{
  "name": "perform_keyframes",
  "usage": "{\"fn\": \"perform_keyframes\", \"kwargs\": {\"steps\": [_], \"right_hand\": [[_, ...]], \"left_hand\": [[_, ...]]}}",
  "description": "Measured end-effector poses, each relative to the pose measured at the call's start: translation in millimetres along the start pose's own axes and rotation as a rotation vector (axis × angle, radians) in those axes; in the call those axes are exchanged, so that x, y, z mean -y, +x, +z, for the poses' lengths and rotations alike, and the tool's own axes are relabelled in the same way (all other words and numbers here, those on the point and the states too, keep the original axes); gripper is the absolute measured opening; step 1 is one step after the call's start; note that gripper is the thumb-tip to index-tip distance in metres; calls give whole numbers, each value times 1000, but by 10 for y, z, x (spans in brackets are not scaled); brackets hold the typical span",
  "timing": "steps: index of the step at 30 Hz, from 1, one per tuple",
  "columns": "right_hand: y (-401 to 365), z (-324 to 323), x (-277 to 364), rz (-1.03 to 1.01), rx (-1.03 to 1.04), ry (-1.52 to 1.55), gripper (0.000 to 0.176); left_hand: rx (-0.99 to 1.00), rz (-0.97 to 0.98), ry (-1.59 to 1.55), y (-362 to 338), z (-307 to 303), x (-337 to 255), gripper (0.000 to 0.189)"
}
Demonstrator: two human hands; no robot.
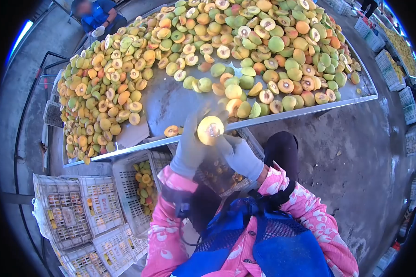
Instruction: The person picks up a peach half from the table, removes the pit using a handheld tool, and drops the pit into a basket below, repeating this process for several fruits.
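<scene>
Both my hands wear pale grey gloves and meet just past the metal table's near edge. My left hand is closed round a halved yellow fruit, whose cut face with a brownish centre points up toward the camera. The fingers of my right hand press against the fruit's lower right side. Beyond them, a large heap of halved fruit, green, yellow and orange, covers much of the metal table. Two cut halves lie at the table edge, left of my left hand.
Below the table edge stands a white crate with fruit inside. More plastic crates are at the lower left. A person in blue with gloved hands is at the upper left. Crates line the right side.
</scene>
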State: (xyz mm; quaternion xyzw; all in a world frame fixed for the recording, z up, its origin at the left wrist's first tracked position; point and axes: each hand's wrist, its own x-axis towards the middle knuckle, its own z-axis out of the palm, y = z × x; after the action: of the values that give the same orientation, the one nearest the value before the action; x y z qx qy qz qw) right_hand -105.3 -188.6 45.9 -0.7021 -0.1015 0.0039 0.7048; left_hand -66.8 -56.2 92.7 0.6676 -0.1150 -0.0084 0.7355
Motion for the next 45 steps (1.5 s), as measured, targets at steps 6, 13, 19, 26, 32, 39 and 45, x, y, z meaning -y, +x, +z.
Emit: {"fn": "perform_keyframes", "kwargs": {"steps": [6,13,19,26,32,39,45], "right_hand": [[33,14,41,154,75,56,48],[9,-165,307,612,293,388,49],[-2,-213,399,851,446,646,51],[56,-115,366,1010,514,942,51],[42,-128,73,1027,761,1392,54],[-38,-110,-49,906,617,623,56],[-31,-64,-581,176,382,-836,36]], "left_hand": [[-168,-150,-29,33,124,113,37],[26,30,108,28,11,40,29],[-221,-153,171,4,180,113,26],[-219,-242,-148,54,153,141,29],[-207,-179,-122,23,142,183,30],[-577,-205,135,-403,-246,309,29],[-863,229,1343,-792,-1248,-111,17]]}}
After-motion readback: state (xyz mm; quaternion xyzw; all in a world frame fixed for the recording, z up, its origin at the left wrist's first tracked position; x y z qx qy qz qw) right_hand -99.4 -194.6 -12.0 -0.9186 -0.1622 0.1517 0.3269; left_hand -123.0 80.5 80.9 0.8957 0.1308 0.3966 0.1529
